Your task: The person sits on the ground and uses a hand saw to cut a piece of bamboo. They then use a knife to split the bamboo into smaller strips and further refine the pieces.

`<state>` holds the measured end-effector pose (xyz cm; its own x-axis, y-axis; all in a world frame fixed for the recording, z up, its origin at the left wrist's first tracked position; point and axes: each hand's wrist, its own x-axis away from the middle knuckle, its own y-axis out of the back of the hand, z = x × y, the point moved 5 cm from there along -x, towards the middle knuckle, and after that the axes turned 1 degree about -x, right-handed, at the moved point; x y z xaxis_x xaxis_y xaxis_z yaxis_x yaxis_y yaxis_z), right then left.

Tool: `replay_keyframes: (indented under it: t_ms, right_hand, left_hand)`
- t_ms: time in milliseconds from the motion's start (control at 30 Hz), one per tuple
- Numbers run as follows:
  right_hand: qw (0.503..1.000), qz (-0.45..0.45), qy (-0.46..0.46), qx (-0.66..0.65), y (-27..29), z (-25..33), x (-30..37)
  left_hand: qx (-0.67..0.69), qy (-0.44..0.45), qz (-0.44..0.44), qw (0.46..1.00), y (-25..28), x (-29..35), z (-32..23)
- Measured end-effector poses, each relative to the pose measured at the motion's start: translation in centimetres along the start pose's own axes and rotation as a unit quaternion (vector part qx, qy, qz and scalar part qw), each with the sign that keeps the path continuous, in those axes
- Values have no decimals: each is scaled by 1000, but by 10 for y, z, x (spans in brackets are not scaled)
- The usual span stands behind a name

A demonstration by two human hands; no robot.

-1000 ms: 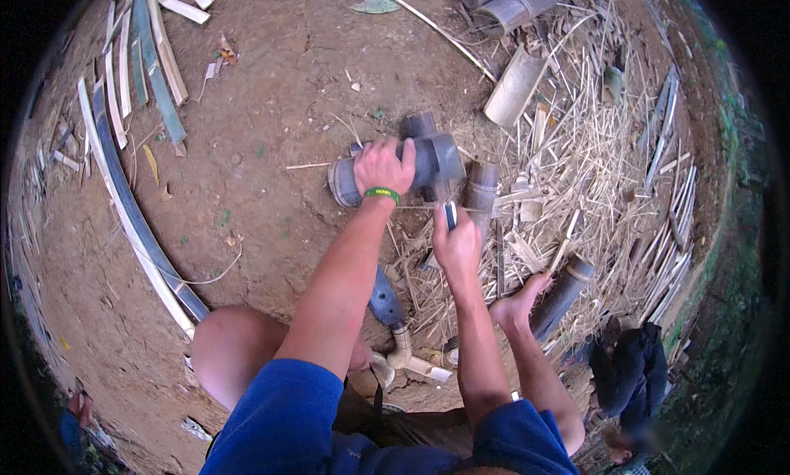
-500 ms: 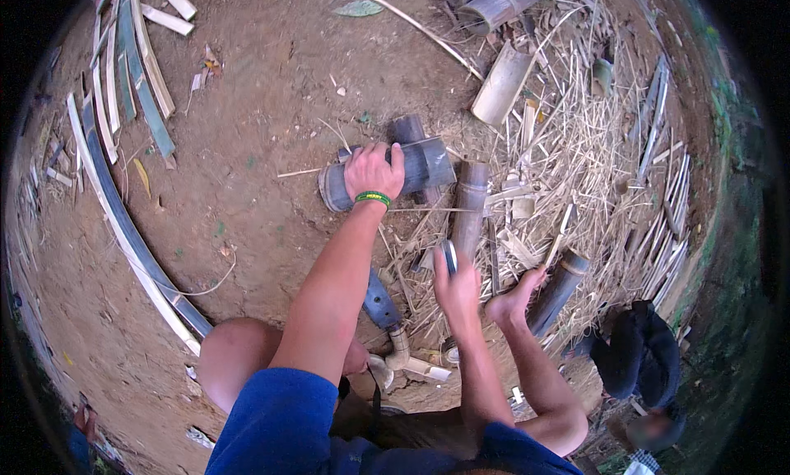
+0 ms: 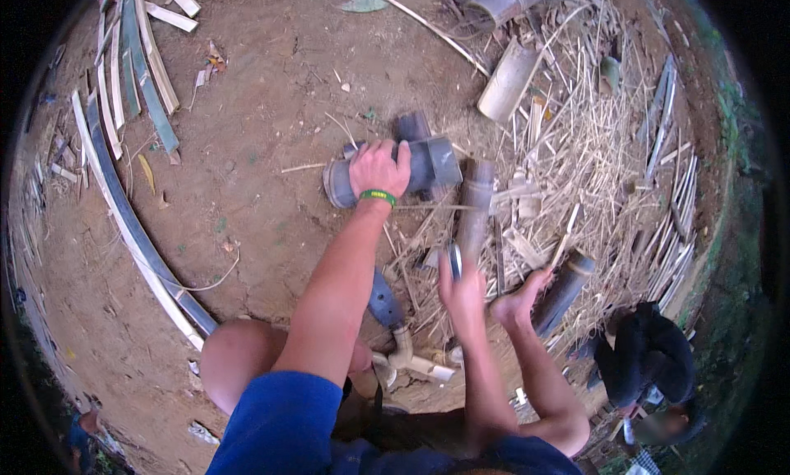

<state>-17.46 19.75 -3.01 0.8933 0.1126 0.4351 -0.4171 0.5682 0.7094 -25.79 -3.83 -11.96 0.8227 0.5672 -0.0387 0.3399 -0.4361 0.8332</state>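
Observation:
My left hand [image 3: 378,172] presses down on a short dark bamboo section [image 3: 432,165], its fingers wrapped over the top. That section rests crosswise on another bamboo piece [image 3: 412,126]. Closer to me, my right hand [image 3: 464,300] is closed and smeared by motion. A dark object with a pale, shiny rim [image 3: 455,262] shows at its upper edge, but its kind is unclear. Just beyond that hand is an upright-looking brown bamboo length [image 3: 477,191], blurred at its near end. Between my forearms lies a dark flat tool with small holes [image 3: 383,300] and a curved pale handle [image 3: 401,348].
Long split bamboo strips [image 3: 140,220] lie on the dirt at left. Straw-like shavings [image 3: 568,146] cover the right side, with a split half-tube [image 3: 508,84] among them. A dark bamboo piece [image 3: 564,294] lies beside my bare foot [image 3: 514,306]. Another person [image 3: 646,356] sits at lower right.
The whole view has shifted slightly, so things appear a little farther right. My left hand keeps its hold on the bamboo section. My right hand stays closed near the brown bamboo length.

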Motion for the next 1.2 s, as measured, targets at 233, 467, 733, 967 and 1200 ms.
replay_keyframes:
  t_ms: [233,467,733,967,1200]
  right_hand:
    - [999,-37,38,-6,14,20,12]
    - [996,-63,26,52,13,40,-52]
    - [998,-42,26,39,13,-3,2]
    - [997,-51,55,13,19,6,11]
    - [996,-71,37,39,1,43,-86]
  left_hand:
    - [0,43,20,999,4,-4,1]
    - [17,48,40,998,-5,-8,-20]
    - [26,-9,19,999,-4,-1,-7]
    - [-12,60,41,997,5,-9,-2]
    - [12,0,45,999,-5,-3,-24]
